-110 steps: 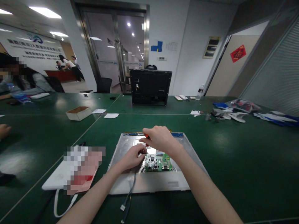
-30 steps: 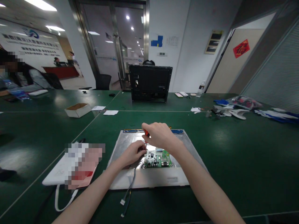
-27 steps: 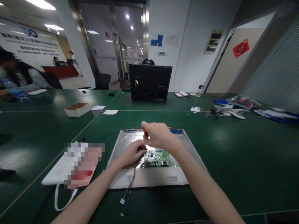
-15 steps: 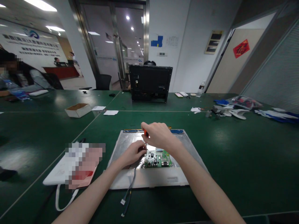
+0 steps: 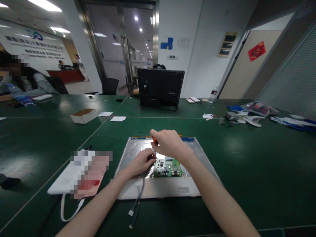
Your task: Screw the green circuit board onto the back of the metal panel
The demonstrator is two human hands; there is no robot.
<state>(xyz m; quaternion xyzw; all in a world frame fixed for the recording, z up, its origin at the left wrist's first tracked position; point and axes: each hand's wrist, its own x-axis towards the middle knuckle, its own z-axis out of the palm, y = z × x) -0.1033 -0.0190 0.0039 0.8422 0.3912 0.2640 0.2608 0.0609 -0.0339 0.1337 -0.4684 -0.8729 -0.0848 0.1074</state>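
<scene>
A display panel [image 5: 158, 191] lies flat on the green table with its metal back facing up. On it sits a green circuit board [image 5: 168, 169]. My right hand [image 5: 169, 142] is closed round a screwdriver [image 5: 155, 141] with an orange and black handle, held upright, its shaft pointing down at the board's upper left corner. Beside that shaft, the fingers of my left hand [image 5: 143, 160] are pinched together at the board's edge; what they hold, if anything, is hidden. A grey cable [image 5: 141, 195] with white plugs runs from under the left hand over the panel's near edge.
Left of the panel lie a white device [image 5: 60, 180] and a pink phone-like thing [image 5: 92, 184] with a white cable. Farther off are an open box [image 5: 84, 116], papers [image 5: 118, 118], a black monitor [image 5: 161, 89] and scattered parts [image 5: 243, 118]. A person sits at far left.
Both hands keep almost the same pose at the board. The whole view has shifted slightly, with things appearing a little farther right.
</scene>
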